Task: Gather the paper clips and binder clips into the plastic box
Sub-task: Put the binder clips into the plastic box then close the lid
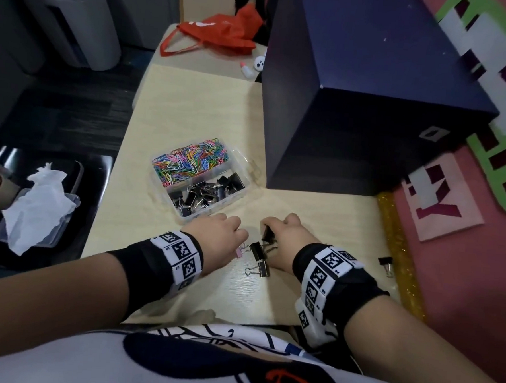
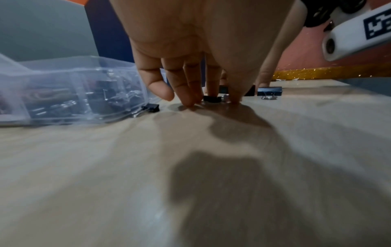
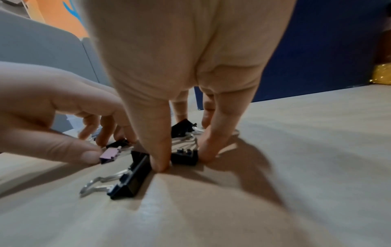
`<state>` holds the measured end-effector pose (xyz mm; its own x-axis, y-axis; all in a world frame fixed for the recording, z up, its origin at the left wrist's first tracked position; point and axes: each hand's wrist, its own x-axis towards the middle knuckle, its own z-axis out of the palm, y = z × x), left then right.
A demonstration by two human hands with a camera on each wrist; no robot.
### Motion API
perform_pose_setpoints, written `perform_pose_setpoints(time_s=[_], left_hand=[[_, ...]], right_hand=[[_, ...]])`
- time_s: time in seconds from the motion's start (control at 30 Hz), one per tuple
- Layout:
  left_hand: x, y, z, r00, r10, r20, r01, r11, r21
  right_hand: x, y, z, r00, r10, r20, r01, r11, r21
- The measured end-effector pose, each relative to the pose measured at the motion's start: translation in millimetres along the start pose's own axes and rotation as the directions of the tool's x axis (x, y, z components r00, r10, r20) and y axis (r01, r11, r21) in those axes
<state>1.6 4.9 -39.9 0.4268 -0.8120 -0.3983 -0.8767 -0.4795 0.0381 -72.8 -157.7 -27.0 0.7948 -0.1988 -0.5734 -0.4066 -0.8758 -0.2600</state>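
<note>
A clear plastic box (image 1: 245,167) stands on the pale table (image 1: 191,113); coloured paper clips (image 1: 188,160) fill its far compartment and black binder clips (image 1: 207,191) its near one. Just in front of it, my left hand (image 1: 242,241) pinches a small pink binder clip (image 3: 109,154) against the tabletop. My right hand (image 3: 184,160) grips a black binder clip (image 3: 183,158) between thumb and finger, and further black clips bunch under its fingers. Another black clip (image 3: 129,180) lies loose beside the thumb. One more black clip (image 1: 385,262) lies far right.
A large dark blue box (image 1: 370,89) stands close behind the hands on the right. A gold glitter strip (image 1: 396,247) edges the table's right side. A small black clip (image 2: 151,107) lies against the plastic box wall (image 2: 74,93). A red bag (image 1: 220,32) sits at the far end.
</note>
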Motion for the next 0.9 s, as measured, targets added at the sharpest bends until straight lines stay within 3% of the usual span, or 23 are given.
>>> perform_pose_setpoints(time_s=[0.23,0.53,0.67,0.8,0.9], left_hand=[[-4,-3,4,0.994,-0.101,0.051,0.102,0.995,-0.005],[-14,-12,2,0.997,-0.081,0.015,0.082,0.996,-0.04],[-17,-25,-6,0.986,-0.092,-0.141,0.075,0.99,-0.122],[-27,-47,-21,0.924,-0.133,-0.36,0.077,0.983,-0.165],[-32,-63,-34,0.895,-0.269,-0.355,0.187,0.951,-0.248]], right_hand=[[8,-9,1,0.996,-0.002,-0.088,0.003,1.0,0.02],[20,-15,-2,0.994,0.044,-0.101,-0.05,0.997,-0.063],[22,-18,-9,0.995,0.04,-0.095,-0.044,0.998,-0.044],[24,-27,-24,0.979,0.005,-0.203,0.0,1.0,0.028],[23,-42,-39,0.943,-0.063,-0.327,0.106,0.988,0.116]])
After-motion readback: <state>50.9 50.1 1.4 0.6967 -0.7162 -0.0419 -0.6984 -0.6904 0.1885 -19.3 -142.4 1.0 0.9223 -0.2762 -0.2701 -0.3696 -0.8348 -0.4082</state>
